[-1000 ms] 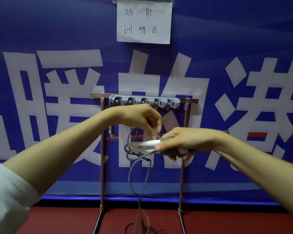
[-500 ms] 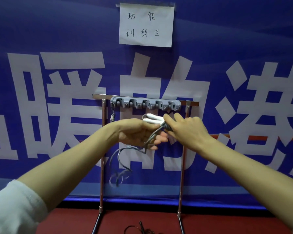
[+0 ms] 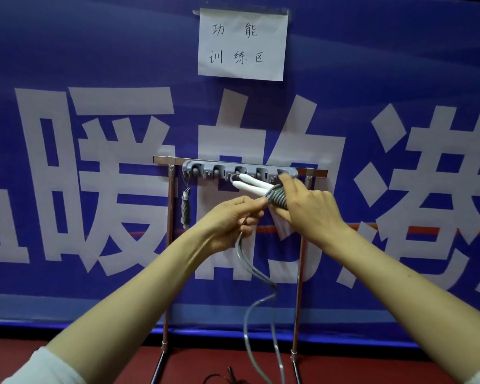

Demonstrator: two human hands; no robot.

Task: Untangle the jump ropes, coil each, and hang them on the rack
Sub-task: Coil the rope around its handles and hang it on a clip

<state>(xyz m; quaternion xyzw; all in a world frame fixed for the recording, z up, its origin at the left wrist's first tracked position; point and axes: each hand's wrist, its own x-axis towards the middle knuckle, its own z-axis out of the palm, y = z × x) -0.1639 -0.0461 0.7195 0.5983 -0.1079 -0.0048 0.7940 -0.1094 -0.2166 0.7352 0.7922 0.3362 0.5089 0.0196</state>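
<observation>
While right hand [image 3: 308, 210] grips coil [image 3: 277, 195], left hand [image 3: 230, 221] pinches cord [image 3: 242, 252].

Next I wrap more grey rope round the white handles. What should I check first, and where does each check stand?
1. Right hand grips the handles: ok.
2. Left hand pinches the tail beside the coil: ok.
3. Coil turns lie tight, side by side: ok.
4. Tail free of knots: cannot tell; it loops down and leaves the frame.
5. Tail clear of the floor rope: cannot tell.
6. Spare hook on the rack: ok; the hung rope takes only the leftmost.
</observation>
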